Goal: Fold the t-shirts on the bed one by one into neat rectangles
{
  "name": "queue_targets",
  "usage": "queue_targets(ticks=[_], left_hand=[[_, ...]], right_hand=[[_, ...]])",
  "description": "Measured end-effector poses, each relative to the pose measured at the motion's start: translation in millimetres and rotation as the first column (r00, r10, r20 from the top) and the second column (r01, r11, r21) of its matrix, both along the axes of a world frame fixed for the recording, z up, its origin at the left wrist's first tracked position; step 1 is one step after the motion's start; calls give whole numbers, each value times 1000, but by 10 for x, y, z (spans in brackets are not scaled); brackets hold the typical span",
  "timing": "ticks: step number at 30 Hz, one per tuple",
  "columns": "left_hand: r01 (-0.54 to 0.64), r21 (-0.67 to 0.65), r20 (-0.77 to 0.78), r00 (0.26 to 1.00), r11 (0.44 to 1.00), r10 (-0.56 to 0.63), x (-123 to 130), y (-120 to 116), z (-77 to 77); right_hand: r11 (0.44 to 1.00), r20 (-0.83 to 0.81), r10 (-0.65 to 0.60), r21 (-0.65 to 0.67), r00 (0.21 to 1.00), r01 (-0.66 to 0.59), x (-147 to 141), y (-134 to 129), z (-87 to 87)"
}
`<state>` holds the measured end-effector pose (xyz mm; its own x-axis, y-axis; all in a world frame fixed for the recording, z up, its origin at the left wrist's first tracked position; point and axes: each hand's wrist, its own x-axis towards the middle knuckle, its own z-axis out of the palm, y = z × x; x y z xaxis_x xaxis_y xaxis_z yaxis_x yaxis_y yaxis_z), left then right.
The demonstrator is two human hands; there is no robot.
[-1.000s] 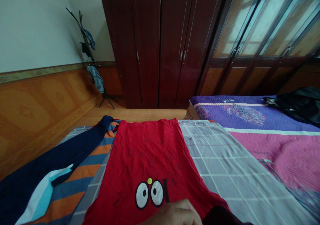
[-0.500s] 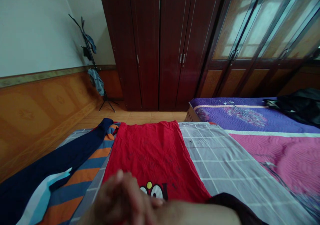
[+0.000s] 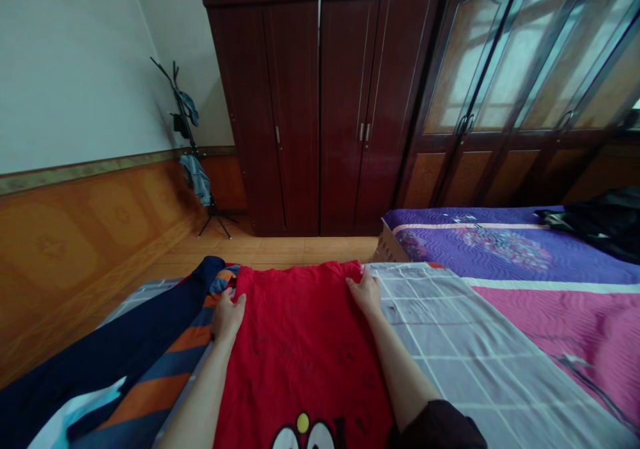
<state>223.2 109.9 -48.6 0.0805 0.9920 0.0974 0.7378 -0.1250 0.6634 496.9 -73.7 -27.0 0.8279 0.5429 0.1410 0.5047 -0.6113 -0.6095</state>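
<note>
The red shirt (image 3: 305,342) lay spread on the bed (image 3: 430,349), one end by the bed's far edge, where the left hand (image 3: 229,312) and right hand (image 3: 367,292) flanked it, seemingly to hold it straight, thumbs spread from forefingers, though whether either pinched it was unclear.

Shirt (image 3: 300,349): red; cartoon-eye print (image 3: 320,439) white, black outlines, yellow dot. Bedsheet (image 3: 450,362): grey, white grid. Striped garment (image 3: 173,366): orange/slate-blue. Trousers-like garment (image 3: 135,329): navy, white + light-blue patch. Quilt (image 3: 505,242): purple/pink, white band, floral. Wardrobe (image 3: 295,169): dark reddish-brown. Sleeve (image 3: 443,426): near-black.
</note>
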Motion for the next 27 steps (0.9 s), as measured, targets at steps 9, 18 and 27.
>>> queue_targets(ticks=[9, 18, 27], left_hand=[[119, 16, -228, 967, 993, -112, 17, 125, -156], [395, 198, -465, 844, 897, -269, 325, -70, 57], [482, 148, -449, 811, 864, -375, 695, 233, -89]], right_hand=[[844, -81, 535, 4, 841, -537, -222, 312, -239], [952, 173, 307, -71, 936, -299, -147, 265, -338], [901, 234, 431, -156, 871, -404, -158, 228, -300]])
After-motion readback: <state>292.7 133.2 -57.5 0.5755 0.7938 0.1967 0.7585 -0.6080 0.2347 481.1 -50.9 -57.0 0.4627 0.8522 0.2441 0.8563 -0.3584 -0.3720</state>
